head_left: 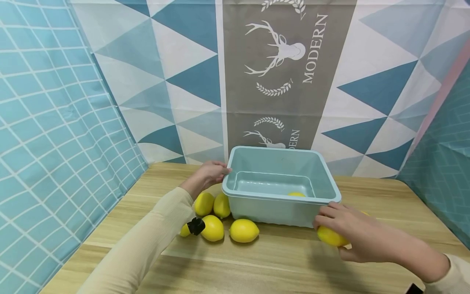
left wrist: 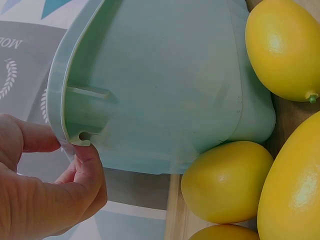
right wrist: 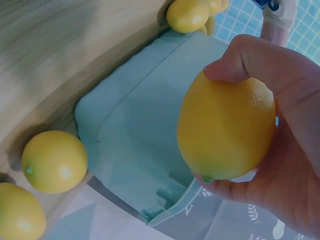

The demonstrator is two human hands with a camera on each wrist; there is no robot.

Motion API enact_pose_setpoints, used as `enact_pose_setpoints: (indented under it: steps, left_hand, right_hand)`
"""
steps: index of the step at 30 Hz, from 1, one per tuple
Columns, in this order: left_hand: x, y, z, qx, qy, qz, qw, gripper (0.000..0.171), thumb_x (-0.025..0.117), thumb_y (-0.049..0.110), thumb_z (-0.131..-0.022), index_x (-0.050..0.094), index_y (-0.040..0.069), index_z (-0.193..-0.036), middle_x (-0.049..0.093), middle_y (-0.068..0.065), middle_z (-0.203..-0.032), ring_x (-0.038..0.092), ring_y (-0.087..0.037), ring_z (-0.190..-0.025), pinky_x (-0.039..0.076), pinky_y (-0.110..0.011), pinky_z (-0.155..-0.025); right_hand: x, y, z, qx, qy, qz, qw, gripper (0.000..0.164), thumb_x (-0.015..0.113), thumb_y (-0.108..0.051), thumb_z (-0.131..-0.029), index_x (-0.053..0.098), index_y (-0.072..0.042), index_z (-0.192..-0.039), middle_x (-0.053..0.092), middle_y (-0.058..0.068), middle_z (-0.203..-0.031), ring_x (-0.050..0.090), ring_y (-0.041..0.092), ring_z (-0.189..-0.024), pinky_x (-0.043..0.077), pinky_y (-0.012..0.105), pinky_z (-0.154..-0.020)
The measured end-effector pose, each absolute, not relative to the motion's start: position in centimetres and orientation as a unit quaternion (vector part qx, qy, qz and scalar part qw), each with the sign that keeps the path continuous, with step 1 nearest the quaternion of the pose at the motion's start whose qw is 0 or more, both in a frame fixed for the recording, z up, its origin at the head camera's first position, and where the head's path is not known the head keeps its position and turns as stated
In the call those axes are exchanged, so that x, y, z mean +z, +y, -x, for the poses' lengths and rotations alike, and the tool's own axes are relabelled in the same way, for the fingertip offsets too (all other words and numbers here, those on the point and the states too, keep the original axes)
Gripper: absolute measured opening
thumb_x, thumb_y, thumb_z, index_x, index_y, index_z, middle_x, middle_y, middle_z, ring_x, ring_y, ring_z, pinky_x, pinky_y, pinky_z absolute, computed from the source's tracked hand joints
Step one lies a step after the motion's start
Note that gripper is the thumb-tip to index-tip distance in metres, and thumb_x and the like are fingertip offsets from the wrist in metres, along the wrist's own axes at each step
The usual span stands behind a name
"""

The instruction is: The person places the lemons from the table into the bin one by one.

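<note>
My left hand pinches the left rim of a pale blue-green plastic tub, thumb and fingers on either side of the edge in the left wrist view. In my right hand is a yellow lemon, gripped between thumb and fingers beside the tub's front right corner. Inside the tub lies one lemon, mostly hidden by the front wall. Left of the tub several lemons sit on the table, with one lemon in front of it.
Two more lemons, one lemon nearer the tub, rest by its right end in the right wrist view. The wooden table meets a patterned backdrop behind the tub. Blue tiled sheeting borders the left.
</note>
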State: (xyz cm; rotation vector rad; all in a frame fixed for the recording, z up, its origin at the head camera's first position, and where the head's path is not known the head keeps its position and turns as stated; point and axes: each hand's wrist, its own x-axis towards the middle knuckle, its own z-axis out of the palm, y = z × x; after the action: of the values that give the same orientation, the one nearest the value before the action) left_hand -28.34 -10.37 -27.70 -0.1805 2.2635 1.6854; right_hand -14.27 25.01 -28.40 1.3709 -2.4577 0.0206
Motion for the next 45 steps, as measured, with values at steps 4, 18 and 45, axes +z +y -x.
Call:
enact_pose_setpoints:
  steps: [4, 18, 45]
  left_hand:
    - [-27.8, -10.4, 28.4, 0.589, 0.79, 0.065, 0.156, 0.04, 0.055, 0.01, -0.096, 0.047, -0.002, -0.133, 0.049, -0.018, -0.133, 0.056, -0.021, -0.106, 0.051, -0.027, -0.095]
    - [-27.9, -10.4, 28.3, 0.589, 0.79, 0.073, 0.156, 0.04, 0.056, 0.011, -0.096, 0.048, -0.001, -0.133, 0.051, -0.016, -0.129, 0.055, -0.017, -0.096, 0.051, -0.029, -0.097]
    - [-27.7, -10.6, 28.3, 0.588, 0.792, 0.066, 0.151, 0.037, 0.057, 0.011, -0.095, 0.05, -0.001, -0.13, 0.051, -0.016, -0.128, 0.055, -0.016, -0.094, 0.051, -0.03, -0.098]
  right_hand:
    - [-28.0, 24.6, 14.3, 0.005, -0.862, -0.481, 0.162, 0.066, 0.085, -0.016, -0.043, 0.055, -0.033, -0.099, 0.046, -0.022, -0.094, 0.04, 0.001, -0.087, 0.043, 0.022, -0.067]
    - [-26.4, 23.7, 14.8, 0.001, -0.865, -0.476, 0.158, 0.063, 0.086, -0.013, -0.047, 0.056, -0.033, -0.099, 0.048, -0.015, -0.098, 0.041, 0.003, -0.086, 0.045, 0.023, -0.067]
    - [-23.5, 22.7, 16.4, -0.03, -0.859, -0.484, 0.165, 0.061, 0.087, -0.017, -0.052, 0.056, -0.025, -0.104, 0.05, -0.013, -0.096, 0.042, 0.005, -0.087, 0.046, 0.024, -0.068]
